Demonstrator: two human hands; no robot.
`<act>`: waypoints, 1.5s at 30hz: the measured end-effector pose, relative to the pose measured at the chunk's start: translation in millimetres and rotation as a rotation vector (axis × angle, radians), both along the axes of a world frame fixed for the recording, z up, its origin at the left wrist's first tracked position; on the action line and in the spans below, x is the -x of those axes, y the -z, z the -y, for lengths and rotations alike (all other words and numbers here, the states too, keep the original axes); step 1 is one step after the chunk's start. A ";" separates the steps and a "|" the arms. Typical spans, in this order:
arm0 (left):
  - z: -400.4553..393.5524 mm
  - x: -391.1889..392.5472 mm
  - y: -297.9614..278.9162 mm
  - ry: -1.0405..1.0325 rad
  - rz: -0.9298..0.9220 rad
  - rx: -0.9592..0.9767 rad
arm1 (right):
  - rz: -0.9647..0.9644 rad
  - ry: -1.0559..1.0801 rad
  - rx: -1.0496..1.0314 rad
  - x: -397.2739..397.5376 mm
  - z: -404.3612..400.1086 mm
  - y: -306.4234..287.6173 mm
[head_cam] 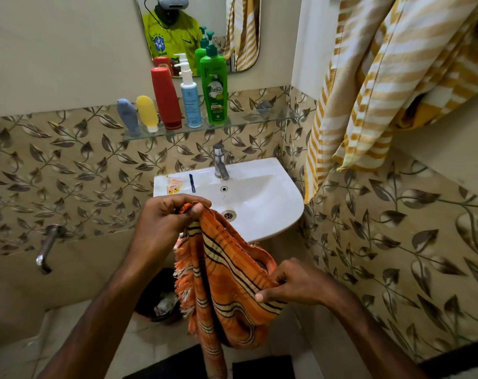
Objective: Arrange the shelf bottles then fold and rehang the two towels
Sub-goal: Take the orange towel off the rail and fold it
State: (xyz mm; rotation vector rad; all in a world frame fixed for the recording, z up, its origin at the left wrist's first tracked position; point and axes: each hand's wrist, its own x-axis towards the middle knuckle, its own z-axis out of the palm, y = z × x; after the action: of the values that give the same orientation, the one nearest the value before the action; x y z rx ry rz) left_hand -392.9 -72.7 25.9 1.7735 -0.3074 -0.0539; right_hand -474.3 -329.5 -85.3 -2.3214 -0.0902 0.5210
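An orange towel (pixel 224 272) with black and cream stripes and a fringed edge hangs in front of the sink. My left hand (pixel 164 217) pinches its top corner up high. My right hand (pixel 295 285) grips its edge lower and to the right. A yellow-and-white striped towel (pixel 391 83) hangs at the upper right wall. On the glass shelf (pixel 259 123) several bottles stand in a row: grey-blue (pixel 128 116), yellow (pixel 148 113), red (pixel 166 98), blue pump (pixel 190 101), green pump (pixel 214 88).
A white sink (pixel 259 198) with a chrome tap (pixel 221 162) sits below the shelf. A mirror (pixel 202 26) hangs above. A wall tap (pixel 48 247) sticks out at the left. A dark bin (pixel 161 299) stands on the floor under the sink.
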 end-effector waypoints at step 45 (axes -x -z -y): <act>-50.5 -68.9 36.9 -0.223 -0.065 -0.036 | 0.546 0.306 0.344 -31.5 31.2 -96.8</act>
State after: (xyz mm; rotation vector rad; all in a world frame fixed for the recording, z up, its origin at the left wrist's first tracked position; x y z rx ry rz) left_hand -324.0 -22.2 -11.0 1.8272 -0.0608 0.0426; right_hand -442.7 -360.7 11.6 -2.6887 0.1040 -0.2800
